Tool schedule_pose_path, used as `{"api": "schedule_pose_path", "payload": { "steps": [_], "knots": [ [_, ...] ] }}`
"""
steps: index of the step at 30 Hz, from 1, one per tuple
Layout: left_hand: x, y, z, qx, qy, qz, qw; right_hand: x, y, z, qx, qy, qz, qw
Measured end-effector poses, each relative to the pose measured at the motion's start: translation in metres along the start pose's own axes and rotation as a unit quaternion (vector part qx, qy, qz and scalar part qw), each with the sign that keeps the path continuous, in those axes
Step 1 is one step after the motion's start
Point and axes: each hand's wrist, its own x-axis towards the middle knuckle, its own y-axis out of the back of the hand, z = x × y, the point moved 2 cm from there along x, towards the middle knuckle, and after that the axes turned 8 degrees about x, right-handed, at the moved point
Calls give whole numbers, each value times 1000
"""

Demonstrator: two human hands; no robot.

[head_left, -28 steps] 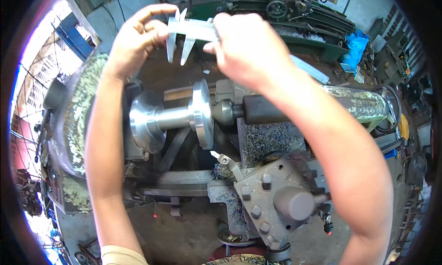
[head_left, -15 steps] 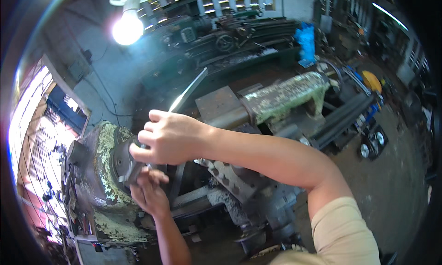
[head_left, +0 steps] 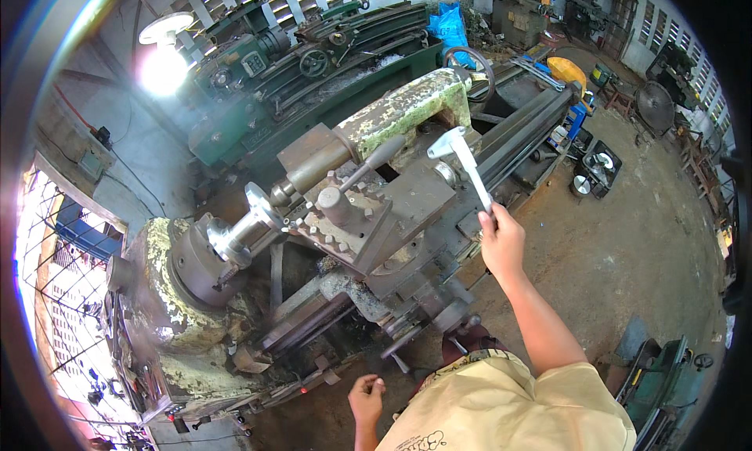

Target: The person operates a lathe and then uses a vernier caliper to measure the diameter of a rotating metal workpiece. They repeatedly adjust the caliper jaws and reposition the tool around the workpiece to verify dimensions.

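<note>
My right hand (head_left: 503,239) is closed around the end of a silver hammer-shaped tool (head_left: 470,169), a straight handle with a short crosswise head, held up over the right part of the lathe bed. My left hand (head_left: 366,398) hangs low in front of my body, fingers loosely curled, with nothing visible in it. On the left, the lathe chuck (head_left: 200,263) grips a shiny stepped metal workpiece (head_left: 249,230) with a flange. The tailstock centre (head_left: 283,191) points at the flange's right side. Beside it stands the tool post (head_left: 338,208) with its long clamping lever.
The paint-chipped tailstock (head_left: 407,110) sits on the bed (head_left: 517,130). A handwheel and crank handles (head_left: 403,353) stick out near my body. Behind is a second green lathe (head_left: 313,91). A lit bulb (head_left: 163,71) hangs at upper left. A black tray (head_left: 599,169) stands on the floor at right.
Both hands have left the chuck. The right has swung far right, carrying the silver tool, and the left has dropped to my body. The workpiece and tool post are now uncovered; the view has shifted.
</note>
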Motion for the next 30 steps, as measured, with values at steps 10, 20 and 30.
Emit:
{"api": "schedule_pose_path", "payload": {
  "steps": [10, 20, 30],
  "knots": [
    [-22, -5, -82, 309, 99, 44, 945, 71, -117, 48, -51, 82, -207, 974],
    [-78, -136, -207, -101, 365, 14, 926, 96, -89, 66, -45, 189, -296, 935],
    [-210, -201, -223, 323, 59, -267, 906, 153, -39, 395, -133, 43, -74, 987]
  ]
}}
